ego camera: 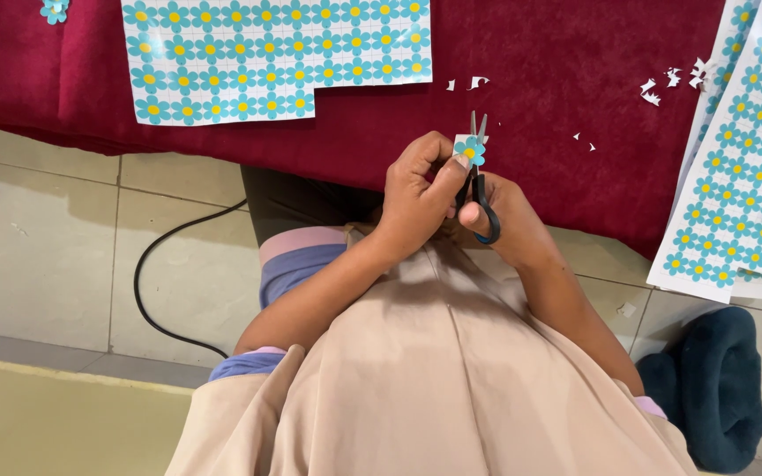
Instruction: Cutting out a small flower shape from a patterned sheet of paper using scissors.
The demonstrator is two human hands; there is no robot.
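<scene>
I see the left hand (416,189) pinching a small paper flower (470,151) between thumb and fingers, teal petals around a yellow centre, with a bit of white margin at its top edge. The flower sits above the person's lap, in front of the dark red cloth (540,79), which looks soft and matte like felt.

The right hand (509,225) grips the scissors (480,176): fingers through black plastic loops, short grey metal blades parted and pointing up and away, their tips just behind the flower (whether the steel touches the paper, I cannot tell).

On the cloth at the top lies a printed sheet (275,55), glossy white with rows of the same flowers; its lower right corner is cut away in a stepped notch. A stack of like sheets (743,167) hangs over the cloth's right edge. Tiny white scraps (672,81) are scattered, curled and jagged, between the two.

A black cable (138,291) loops over the pale floor tiles at left. A dark teal, fuzzy bundle (716,388) rests at lower right.
</scene>
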